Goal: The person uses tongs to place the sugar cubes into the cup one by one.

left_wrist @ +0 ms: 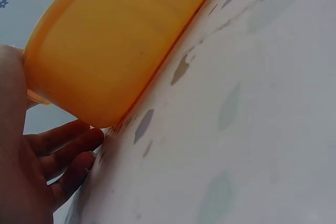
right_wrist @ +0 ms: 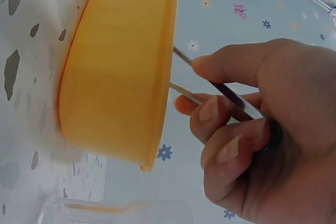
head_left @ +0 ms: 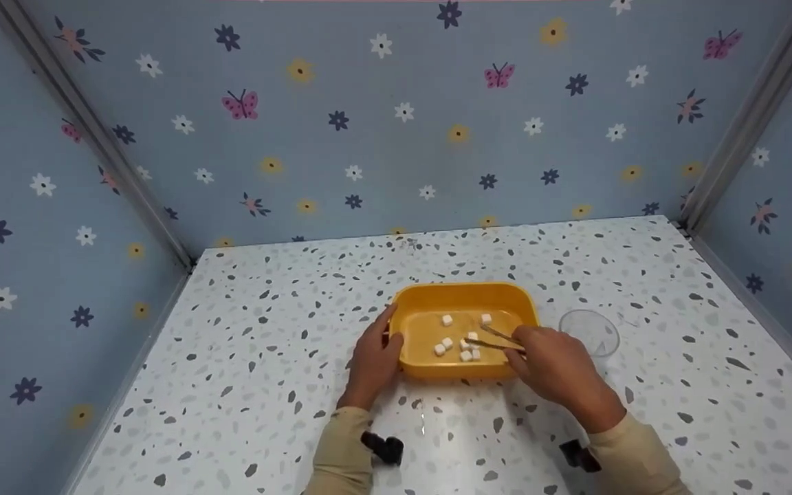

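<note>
A yellow plastic tub [head_left: 461, 297] rests on the speckled tabletop, with several small white cubes [head_left: 446, 320] scattered on its floor. My left hand [head_left: 374, 361] holds the tub's left end, thumb near the rim; the left wrist view shows other fingers [left_wrist: 68, 145] low beside the tub's outer wall [left_wrist: 105, 51]. Metal tweezers [right_wrist: 228, 94] are pinched in my right hand [head_left: 561, 364], which is over the tub's right end. Their two arms are spread apart and reach into the tub, one tip at the cluster of cubes, the other near a lone cube [head_left: 485, 319].
Just right of the tub, behind my right hand, stands a clear round container [head_left: 599, 330]. Flower-patterned wall panels [head_left: 368, 89] enclose the table [head_left: 286, 309] at the back and both sides.
</note>
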Available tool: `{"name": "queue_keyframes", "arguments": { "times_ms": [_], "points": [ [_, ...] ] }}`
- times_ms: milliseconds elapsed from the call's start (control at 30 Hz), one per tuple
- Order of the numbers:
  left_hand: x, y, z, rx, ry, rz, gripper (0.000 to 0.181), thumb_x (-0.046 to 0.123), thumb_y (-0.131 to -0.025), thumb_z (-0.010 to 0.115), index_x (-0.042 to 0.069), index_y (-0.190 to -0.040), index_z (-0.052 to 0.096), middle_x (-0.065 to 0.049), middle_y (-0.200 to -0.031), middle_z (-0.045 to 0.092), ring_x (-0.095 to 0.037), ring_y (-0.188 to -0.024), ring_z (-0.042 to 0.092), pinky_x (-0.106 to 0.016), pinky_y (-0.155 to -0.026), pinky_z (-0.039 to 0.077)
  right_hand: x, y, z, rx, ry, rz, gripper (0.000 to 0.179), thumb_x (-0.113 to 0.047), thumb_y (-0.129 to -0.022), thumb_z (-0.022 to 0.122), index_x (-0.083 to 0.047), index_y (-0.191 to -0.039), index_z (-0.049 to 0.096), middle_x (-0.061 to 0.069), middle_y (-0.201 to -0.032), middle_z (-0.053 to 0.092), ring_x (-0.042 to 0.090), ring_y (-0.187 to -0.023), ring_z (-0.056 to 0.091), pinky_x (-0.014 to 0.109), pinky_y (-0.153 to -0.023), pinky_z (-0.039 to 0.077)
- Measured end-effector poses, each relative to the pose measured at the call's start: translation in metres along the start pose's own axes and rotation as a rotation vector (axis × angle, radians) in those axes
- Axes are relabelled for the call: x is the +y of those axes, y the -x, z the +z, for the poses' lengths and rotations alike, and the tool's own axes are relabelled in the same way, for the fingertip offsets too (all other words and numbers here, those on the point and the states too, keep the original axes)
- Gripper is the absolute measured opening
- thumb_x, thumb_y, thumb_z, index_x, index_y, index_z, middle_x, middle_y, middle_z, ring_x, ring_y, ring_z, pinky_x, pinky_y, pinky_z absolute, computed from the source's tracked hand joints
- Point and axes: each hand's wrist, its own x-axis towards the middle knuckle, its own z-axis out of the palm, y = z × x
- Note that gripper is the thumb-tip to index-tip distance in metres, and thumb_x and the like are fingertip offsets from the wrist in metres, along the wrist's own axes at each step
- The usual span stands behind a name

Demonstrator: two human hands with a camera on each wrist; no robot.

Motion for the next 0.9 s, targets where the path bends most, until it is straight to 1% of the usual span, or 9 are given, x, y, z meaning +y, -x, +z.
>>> {"name": "queue_keyframes", "arguments": {
  "times_ms": [200,300,433,633,733,900],
  "points": [
    [0.002,-0.002,-0.004,-0.005,0.006,-0.015,0.058,0.021,-0.097,0.052,0.031,-0.154,0.042,-0.002,-0.131,0.059,-0.017,-0.108,0.056,-0.040,-0.096,0.046,-0.004,-0.003,-0.001,-0.007,0.003,0.021,0.011,-0.017,-0.090,0.068,-0.010,-0.081,0.066,-0.002,-0.064,0.051,0.016,-0.056,0.045,0.032,-0.053,0.039],
    [0.004,-0.004,-0.004,-0.007,0.015,-0.018,0.058,0.022,-0.098,0.052,0.032,-0.154,0.042,-0.003,-0.133,0.059,-0.018,-0.108,0.056,-0.041,-0.096,0.046,-0.004,-0.002,-0.001,0.002,-0.003,0.022,0.014,-0.015,-0.088,0.066,-0.011,-0.075,0.063,-0.002,-0.060,0.048,0.016,-0.053,0.044,0.032,-0.051,0.038],
    [0.005,-0.005,-0.002,-0.026,0.024,-0.015,0.058,0.023,-0.098,0.052,0.033,-0.154,0.041,-0.002,-0.136,0.057,-0.018,-0.109,0.055,-0.041,-0.097,0.046,-0.004,0.000,0.000,0.018,0.003,0.026,0.018,-0.012,-0.086,0.065,-0.013,-0.069,0.059,-0.002,-0.057,0.045,0.016,-0.051,0.043,0.032,-0.050,0.036],
    [-0.001,0.000,0.000,-0.010,0.012,-0.025,0.057,0.023,-0.098,0.053,0.033,-0.153,0.042,-0.001,-0.138,0.057,-0.018,-0.113,0.054,-0.042,-0.101,0.043,-0.006,0.001,0.006,0.017,0.020,0.017,0.022,-0.015,-0.090,0.067,-0.013,-0.068,0.060,-0.003,-0.057,0.046,0.016,-0.051,0.043,0.032,-0.049,0.037],
    [-0.002,0.000,0.000,-0.007,0.012,-0.024,0.057,0.024,-0.098,0.053,0.033,-0.153,0.042,0.000,-0.136,0.058,-0.017,-0.112,0.055,-0.042,-0.100,0.044,-0.006,0.001,0.008,0.015,0.021,0.024,0.024,-0.017,-0.091,0.069,-0.014,-0.069,0.061,-0.003,-0.058,0.047,0.016,-0.052,0.044,0.033,-0.050,0.037],
    [-0.001,-0.001,0.000,-0.004,0.006,-0.014,0.057,0.023,-0.098,0.053,0.031,-0.153,0.043,0.000,-0.135,0.058,-0.017,-0.109,0.055,-0.041,-0.099,0.045,-0.006,0.001,0.009,0.048,0.058,0.019,0.027,-0.017,-0.091,0.069,-0.015,-0.066,0.060,-0.003,-0.058,0.046,0.017,-0.053,0.043,0.034,-0.049,0.036]
  ]
}}
